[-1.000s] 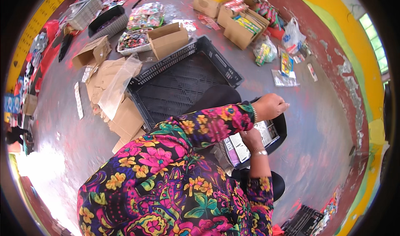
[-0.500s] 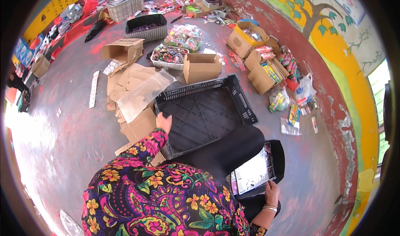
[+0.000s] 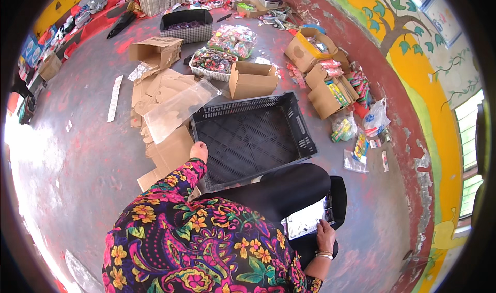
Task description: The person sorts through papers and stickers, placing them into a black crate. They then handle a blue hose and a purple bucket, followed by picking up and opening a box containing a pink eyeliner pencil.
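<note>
A large empty-looking black plastic crate (image 3: 248,143) with slotted walls lies on the floor in front of me. At its left rim my left hand (image 3: 199,151) is closed, the fingers curled against the edge. By my bent right leg (image 3: 289,182), my right hand (image 3: 325,235) pinches the right edge of a white printed sheet (image 3: 305,220). That sheet lies over a black bin (image 3: 338,202), partly hidden by my leg. Its contents are mostly covered.
Flattened cardboard (image 3: 173,151) and a clear plastic bag (image 3: 178,112) lie left of the crate. Beyond it stand an open carton (image 3: 253,81), a basket of small packs (image 3: 214,63) and a grey woven basket (image 3: 186,29). Cartons (image 3: 325,94) and plastic bags (image 3: 376,117) line the right wall.
My left hand has slid slightly down and left along the crate's rim, its fingers curling in. The right hand has shifted left, and less of the white sheet and bin shows beside my leg.
</note>
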Action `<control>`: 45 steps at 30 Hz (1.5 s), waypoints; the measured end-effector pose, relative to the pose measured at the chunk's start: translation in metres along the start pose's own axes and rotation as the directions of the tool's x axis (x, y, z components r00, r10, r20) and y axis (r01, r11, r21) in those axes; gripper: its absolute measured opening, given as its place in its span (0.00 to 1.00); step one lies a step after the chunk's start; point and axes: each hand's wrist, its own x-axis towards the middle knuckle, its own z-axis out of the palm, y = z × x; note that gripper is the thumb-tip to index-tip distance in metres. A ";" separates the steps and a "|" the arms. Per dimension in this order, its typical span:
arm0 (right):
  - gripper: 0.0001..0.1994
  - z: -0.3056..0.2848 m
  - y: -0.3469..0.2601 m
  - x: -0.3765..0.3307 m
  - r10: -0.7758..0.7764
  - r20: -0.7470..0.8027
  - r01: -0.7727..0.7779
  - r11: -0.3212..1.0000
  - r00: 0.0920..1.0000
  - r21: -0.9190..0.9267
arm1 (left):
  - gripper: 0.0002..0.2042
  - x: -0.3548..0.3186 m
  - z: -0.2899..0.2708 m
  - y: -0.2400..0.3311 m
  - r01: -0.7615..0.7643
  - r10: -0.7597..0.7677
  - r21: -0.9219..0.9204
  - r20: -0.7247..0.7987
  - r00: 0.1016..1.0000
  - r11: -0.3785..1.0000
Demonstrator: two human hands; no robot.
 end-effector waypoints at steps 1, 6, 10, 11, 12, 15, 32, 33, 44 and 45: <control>0.14 0.005 -0.004 0.001 -0.002 -0.001 0.002 1.000 1.000 -0.009 | 0.14 -0.001 -0.016 -0.004 -0.006 0.012 0.084 -0.075 0.997 0.996; 0.16 0.012 0.004 0.003 0.025 0.021 -0.025 1.000 0.999 -0.001 | 0.18 -0.012 -0.049 -0.005 0.440 -0.332 -0.227 0.391 0.859 0.869; 0.16 0.020 0.022 0.008 0.035 0.031 -0.036 0.999 0.999 0.023 | 0.19 -0.018 -0.028 -0.044 0.698 -0.421 -0.279 0.633 0.650 0.660; 0.16 0.022 0.028 0.008 0.032 0.031 -0.033 0.999 0.999 0.043 | 0.19 -0.017 -0.016 -0.057 0.673 -0.425 -0.239 0.617 0.662 0.700; 0.15 0.023 0.028 0.008 0.026 0.044 -0.027 0.999 0.999 0.032 | 0.20 -0.014 -0.006 -0.073 0.644 -0.430 -0.198 0.597 0.677 0.739; 0.15 0.025 0.025 0.007 0.038 0.039 -0.038 0.999 0.999 0.004 | 0.19 -0.005 0.012 -0.081 0.456 -0.360 -0.010 0.599 0.715 0.890; 0.13 0.025 0.003 0.003 -0.052 0.059 0.050 0.998 0.997 0.043 | 0.13 0.023 -0.048 0.031 0.760 -0.575 0.175 0.762 0.297 0.626; 0.13 0.025 0.001 0.002 -0.062 0.065 0.059 0.997 0.996 0.048 | 0.08 0.029 -0.043 0.019 0.731 -0.515 0.092 0.768 0.381 0.677; 0.13 0.018 -0.008 -0.011 -0.144 0.020 0.143 0.989 0.989 0.044 | 0.13 0.007 -0.111 0.109 0.822 -0.334 -0.267 0.817 0.471 0.504; 0.13 0.018 -0.008 -0.011 -0.152 0.018 0.151 0.988 0.988 0.039 | 0.20 0.008 -0.112 0.110 0.835 -0.358 -0.224 0.825 0.437 0.502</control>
